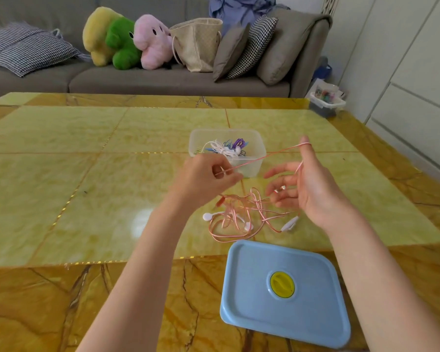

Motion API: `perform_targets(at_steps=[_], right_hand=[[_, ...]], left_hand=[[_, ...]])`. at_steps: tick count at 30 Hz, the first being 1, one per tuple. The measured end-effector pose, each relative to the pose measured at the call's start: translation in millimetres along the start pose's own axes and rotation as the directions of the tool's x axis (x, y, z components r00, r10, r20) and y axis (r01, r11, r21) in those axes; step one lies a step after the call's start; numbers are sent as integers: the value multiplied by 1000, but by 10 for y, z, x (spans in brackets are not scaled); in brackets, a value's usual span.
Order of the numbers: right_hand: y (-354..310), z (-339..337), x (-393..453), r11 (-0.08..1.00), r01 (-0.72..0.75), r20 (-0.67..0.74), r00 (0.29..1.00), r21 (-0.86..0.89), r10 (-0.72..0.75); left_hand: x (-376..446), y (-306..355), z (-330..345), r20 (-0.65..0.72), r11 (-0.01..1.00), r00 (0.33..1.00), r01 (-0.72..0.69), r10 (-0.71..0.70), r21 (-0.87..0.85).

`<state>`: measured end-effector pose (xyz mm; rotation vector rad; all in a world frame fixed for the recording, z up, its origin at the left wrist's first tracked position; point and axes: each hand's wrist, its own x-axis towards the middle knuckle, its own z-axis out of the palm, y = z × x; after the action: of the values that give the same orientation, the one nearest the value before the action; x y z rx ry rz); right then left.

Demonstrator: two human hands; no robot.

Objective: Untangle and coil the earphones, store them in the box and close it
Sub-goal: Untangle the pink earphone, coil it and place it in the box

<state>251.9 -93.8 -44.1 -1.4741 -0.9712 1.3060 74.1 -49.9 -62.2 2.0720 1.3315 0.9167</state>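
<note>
A pink earphone cable with white earbuds lies in a loose tangle on the table between my hands. My left hand pinches one strand of it, fingers curled. That strand runs taut up to the raised thumb of my right hand, loops over the thumb tip and drops down along the palm. The other right fingers are spread and relaxed. Behind my hands stands the clear plastic box, lid off, holding white, purple and blue coiled cables. Its light-blue lid with a yellow round valve lies near the table's front edge.
The yellow-green marble table stretches wide to the left. A grey sofa behind it carries plush toys, cushions and a woven bag. A small bin with odds and ends stands past the table's far right corner.
</note>
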Motion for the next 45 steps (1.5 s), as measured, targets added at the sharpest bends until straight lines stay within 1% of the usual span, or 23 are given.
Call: perform_targets(at_steps=[3,5,7,8,10,11,12,14,16,17,19,20,22,24,26,28,29,32,34,37,39,43,45], right_hand=[[-49,29,-48,982,-112,214,974,151,78],[-66,35,-53,980,-116,240,968,162,75],[-58,48,-35,998,-8,89,996,58,2],[-49,61,-29,995,85,-31,996,-51,-87],[-10,85,-21,924,246,-235,918,-293,-319],[2,103,-26,887,286,-290,869,-364,-400],[7,119,-33,871,315,-321,838,-378,-442],[11,133,-20,873,365,-353,810,-322,-469],[-8,109,14,898,373,-390,810,-234,-438],[-18,97,24,907,375,-401,814,-191,-421],[-20,73,20,909,394,-412,812,-138,-414],[-17,71,17,906,405,-410,811,-124,-419],[-16,69,8,906,403,-393,818,-128,-419],[-5,74,34,911,385,-367,834,-146,-411],[15,58,68,917,350,-345,851,-190,-396],[37,28,87,919,305,-282,885,-250,-370],[45,18,85,925,276,-232,912,-259,-337],[58,53,53,967,162,-103,977,-198,-185],[98,65,79,948,139,-112,978,-286,-177],[109,85,73,818,282,-182,890,-501,-418],[95,115,52,759,387,-148,836,-523,-528],[126,253,35,809,437,13,882,-393,-470],[144,280,46,837,425,29,896,-345,-443]], left_hand=[[18,-21,50,-56,994,998,-10,16,109],[24,-2,76,-47,984,999,-16,25,180],[18,4,107,-91,983,996,14,2,182],[28,6,117,-130,992,991,54,-39,114],[57,18,88,-156,970,972,143,-175,-197],[67,23,64,-128,918,964,175,-233,-355],[67,35,41,-63,887,966,202,-250,-415],[24,55,16,135,945,977,197,-167,-260],[-39,69,52,359,989,929,127,-92,-74],[-42,58,76,386,993,919,109,-84,-43],[0,-3,122,251,997,965,78,-70,-22],[24,-18,129,125,997,989,74,-74,0],[58,-32,126,-76,993,991,107,-111,-59],[52,-27,112,-147,979,978,127,-151,-157],[40,-23,111,-170,985,976,112,-135,-133],[47,-30,88,-157,983,979,105,-129,-151],[40,-10,61,-128,961,978,127,-162,-246],[7,45,-12,57,752,957,260,-285,-605],[-13,70,-12,139,669,944,313,-300,-674],[-35,91,22,140,718,943,321,-301,-617],[-41,104,35,132,781,959,280,-249,-558],[-49,152,33,142,851,981,186,-133,-490],[-50,165,29,124,870,986,159,-113,-467]])
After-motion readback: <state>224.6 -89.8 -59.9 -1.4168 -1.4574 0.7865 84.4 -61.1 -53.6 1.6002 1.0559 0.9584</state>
